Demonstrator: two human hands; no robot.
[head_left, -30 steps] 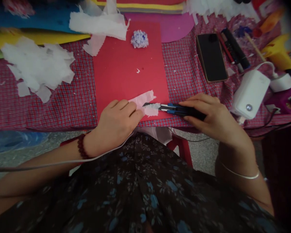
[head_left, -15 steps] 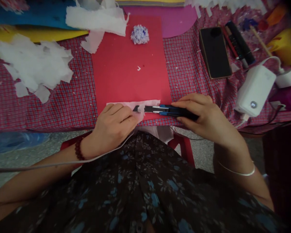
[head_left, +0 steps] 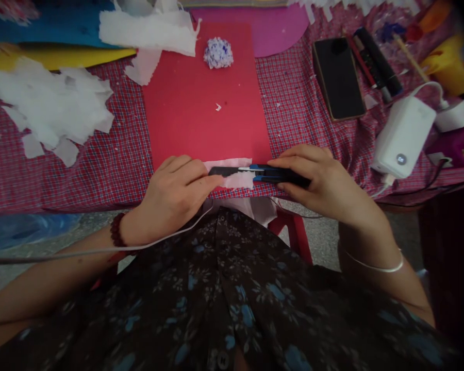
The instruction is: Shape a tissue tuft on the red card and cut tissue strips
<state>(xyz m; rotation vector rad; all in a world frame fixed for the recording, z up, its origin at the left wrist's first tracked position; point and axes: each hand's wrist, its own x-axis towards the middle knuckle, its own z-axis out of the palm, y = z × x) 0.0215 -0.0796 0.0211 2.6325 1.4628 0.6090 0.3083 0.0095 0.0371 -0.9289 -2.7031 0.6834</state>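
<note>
A red sheet (head_left: 204,108) lies on the checked tablecloth. At its near edge lies a thin white strip of tissue paper (head_left: 235,178). My left hand (head_left: 174,193) presses its curled fingers on the left end of the strip. My right hand (head_left: 320,178) grips a black and blue utility knife (head_left: 266,174), held flat, with its blade stretched left across the strip up to my left fingertips. A small white and blue crumpled paper ball (head_left: 218,53) sits at the far end of the red sheet.
Torn white tissue pieces (head_left: 50,105) lie at the left and far left. A black phone (head_left: 338,77), pens (head_left: 375,64) and a white power bank (head_left: 402,136) with a cable are at the right. Coloured foam sheets (head_left: 54,54) lie along the back.
The knife blade has slid left across the tissue strip towards my left fingers. The strip, tilted before, now lies flat and straight along the sheet's near edge.
</note>
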